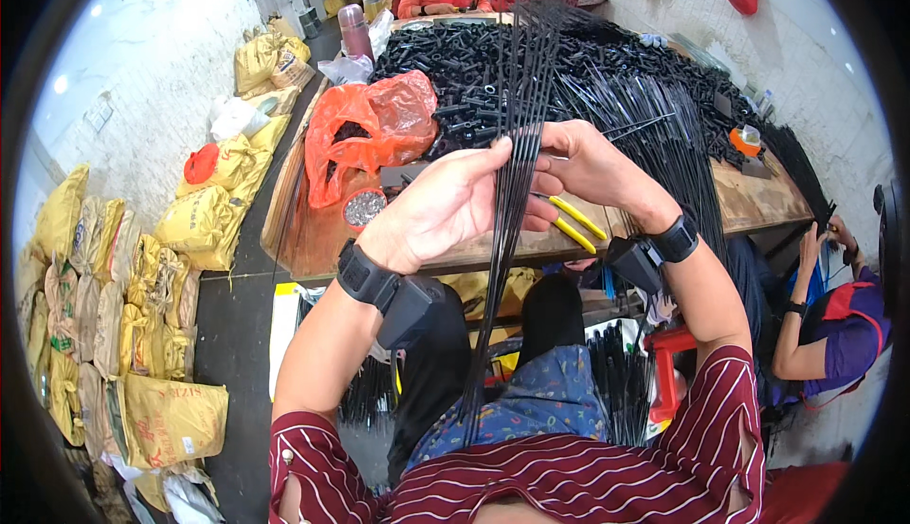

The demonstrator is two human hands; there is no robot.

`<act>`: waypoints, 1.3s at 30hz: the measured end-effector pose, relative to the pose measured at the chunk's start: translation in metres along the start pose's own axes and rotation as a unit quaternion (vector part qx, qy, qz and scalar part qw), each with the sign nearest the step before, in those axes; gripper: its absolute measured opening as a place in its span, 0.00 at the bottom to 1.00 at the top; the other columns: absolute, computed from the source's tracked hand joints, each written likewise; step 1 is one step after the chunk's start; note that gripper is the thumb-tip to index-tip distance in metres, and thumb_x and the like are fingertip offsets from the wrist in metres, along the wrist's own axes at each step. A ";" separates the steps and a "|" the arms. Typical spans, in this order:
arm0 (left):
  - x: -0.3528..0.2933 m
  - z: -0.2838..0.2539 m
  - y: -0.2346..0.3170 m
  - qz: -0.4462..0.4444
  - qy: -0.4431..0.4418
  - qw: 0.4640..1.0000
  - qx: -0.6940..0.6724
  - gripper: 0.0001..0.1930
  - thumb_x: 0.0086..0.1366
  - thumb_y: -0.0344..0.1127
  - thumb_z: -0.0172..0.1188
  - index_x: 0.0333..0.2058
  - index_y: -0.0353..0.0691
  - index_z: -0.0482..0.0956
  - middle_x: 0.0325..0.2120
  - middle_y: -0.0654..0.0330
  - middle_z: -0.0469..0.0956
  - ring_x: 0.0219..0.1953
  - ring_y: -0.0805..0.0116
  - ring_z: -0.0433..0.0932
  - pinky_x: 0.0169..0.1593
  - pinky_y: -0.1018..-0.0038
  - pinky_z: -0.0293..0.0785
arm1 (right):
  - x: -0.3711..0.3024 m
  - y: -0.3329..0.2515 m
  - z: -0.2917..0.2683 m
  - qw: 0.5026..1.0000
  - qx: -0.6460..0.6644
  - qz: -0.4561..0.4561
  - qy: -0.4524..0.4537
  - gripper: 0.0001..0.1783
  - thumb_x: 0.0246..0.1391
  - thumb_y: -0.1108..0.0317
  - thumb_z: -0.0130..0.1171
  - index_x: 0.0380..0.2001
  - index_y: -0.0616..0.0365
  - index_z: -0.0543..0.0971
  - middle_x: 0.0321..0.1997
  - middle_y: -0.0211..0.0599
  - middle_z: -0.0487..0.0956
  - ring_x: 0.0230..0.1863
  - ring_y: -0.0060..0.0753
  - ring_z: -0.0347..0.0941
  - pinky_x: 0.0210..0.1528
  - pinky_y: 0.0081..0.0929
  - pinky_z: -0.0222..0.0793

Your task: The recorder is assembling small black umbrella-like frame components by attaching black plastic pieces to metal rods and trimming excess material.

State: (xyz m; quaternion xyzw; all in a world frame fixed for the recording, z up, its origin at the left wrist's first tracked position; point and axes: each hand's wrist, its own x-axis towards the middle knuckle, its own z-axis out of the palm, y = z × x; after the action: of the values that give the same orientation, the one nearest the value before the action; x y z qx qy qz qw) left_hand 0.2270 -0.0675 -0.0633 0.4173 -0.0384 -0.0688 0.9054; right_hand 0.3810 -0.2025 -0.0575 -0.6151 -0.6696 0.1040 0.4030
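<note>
My left hand and my right hand together grip a bundle of long thin black rods. The bundle stands nearly upright in front of me, fanning out above my fingers and narrowing down toward my lap. Each wrist carries a black band with a small black device. Behind my hands lies a wooden table heaped with black parts and more long black rods.
An orange plastic bag and a small red bowl of metal bits sit on the table's left. Yellow-handled pliers lie near its front edge. Yellow sacks line the left wall. Another person sits at right, others at the far end.
</note>
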 end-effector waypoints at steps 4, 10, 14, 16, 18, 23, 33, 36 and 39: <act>0.003 0.002 0.005 0.027 0.000 0.997 0.068 0.18 0.69 0.40 0.51 0.49 0.30 0.71 0.41 0.48 0.78 0.40 0.55 0.80 0.46 0.63 0.78 | 0.010 0.006 0.004 1.000 0.003 -0.001 0.016 0.07 0.53 0.75 0.51 0.34 0.60 0.77 0.20 0.28 0.75 0.26 0.13 0.66 0.31 0.21 0.68; -0.006 0.012 0.036 0.079 0.046 0.982 0.168 0.15 0.67 0.34 0.54 0.47 0.30 0.71 0.36 0.50 0.79 0.38 0.60 0.82 0.46 0.67 0.80 | 0.047 -0.006 0.000 0.999 -0.033 -0.036 0.016 0.07 0.53 0.73 0.55 0.36 0.61 0.77 0.27 0.23 0.76 0.30 0.10 0.67 0.33 0.15 0.67; -0.012 0.022 0.040 0.092 0.062 0.974 0.196 0.14 0.67 0.34 0.54 0.46 0.31 0.71 0.36 0.51 0.79 0.38 0.61 0.82 0.47 0.67 0.79 | 0.049 -0.005 0.005 0.995 -0.003 -0.080 0.055 0.07 0.47 0.70 0.55 0.24 0.62 0.70 0.19 0.35 0.72 0.23 0.23 0.67 0.28 0.27 0.66; -0.015 0.024 0.037 0.097 0.067 0.971 0.207 0.14 0.67 0.35 0.54 0.46 0.31 0.71 0.36 0.51 0.79 0.38 0.60 0.82 0.47 0.66 0.79 | 0.046 -0.002 0.010 0.995 0.071 -0.066 0.021 0.09 0.49 0.69 0.54 0.21 0.60 0.68 0.17 0.36 0.71 0.21 0.24 0.66 0.27 0.26 0.66; -0.017 0.029 0.033 0.104 0.019 0.969 0.223 0.16 0.66 0.37 0.56 0.46 0.31 0.71 0.36 0.50 0.79 0.39 0.59 0.81 0.47 0.66 0.79 | 0.037 -0.002 0.017 0.989 0.140 -0.051 0.006 0.09 0.50 0.68 0.54 0.23 0.63 0.70 0.18 0.41 0.73 0.21 0.30 0.69 0.28 0.27 0.68; -0.023 0.033 0.032 0.152 0.038 0.948 0.276 0.16 0.66 0.39 0.55 0.46 0.32 0.72 0.38 0.49 0.79 0.39 0.58 0.80 0.49 0.63 0.77 | 0.036 0.018 0.016 0.998 -0.022 0.060 -0.022 0.13 0.52 0.62 0.56 0.29 0.64 0.79 0.25 0.49 0.79 0.28 0.45 0.78 0.31 0.36 0.71; -0.025 -0.027 -0.049 0.124 0.102 0.918 0.361 0.10 0.69 0.30 0.50 0.43 0.33 0.76 0.38 0.59 0.80 0.43 0.73 0.77 0.50 0.74 0.72 | 0.048 0.111 0.024 0.912 -0.361 -0.181 0.067 0.11 0.44 0.70 0.58 0.35 0.55 0.79 0.34 0.37 0.79 0.37 0.41 0.76 0.40 0.33 0.73; -0.029 -0.059 -0.092 0.121 0.125 0.907 0.384 0.09 0.68 0.27 0.49 0.43 0.32 0.77 0.38 0.62 0.80 0.42 0.77 0.77 0.49 0.77 0.72 | 0.053 0.146 0.042 0.838 -0.488 -0.230 0.082 0.10 0.46 0.72 0.54 0.34 0.53 0.76 0.38 0.32 0.77 0.45 0.37 0.73 0.46 0.29 0.71; -0.029 -0.090 -0.136 0.131 0.176 0.921 0.323 0.10 0.69 0.29 0.48 0.42 0.33 0.77 0.38 0.62 0.80 0.43 0.77 0.76 0.50 0.77 0.70 | 0.056 0.145 0.052 0.842 -0.494 -0.213 0.022 0.09 0.48 0.71 0.51 0.34 0.54 0.77 0.39 0.30 0.77 0.47 0.34 0.72 0.50 0.27 0.68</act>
State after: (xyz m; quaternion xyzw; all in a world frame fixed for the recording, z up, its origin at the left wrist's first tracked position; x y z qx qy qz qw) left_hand 0.1974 -0.0830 -0.2256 0.6837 0.0477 0.1410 0.7144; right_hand 0.4580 -0.1013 -0.1600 -0.5770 -0.7378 -0.3429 0.0724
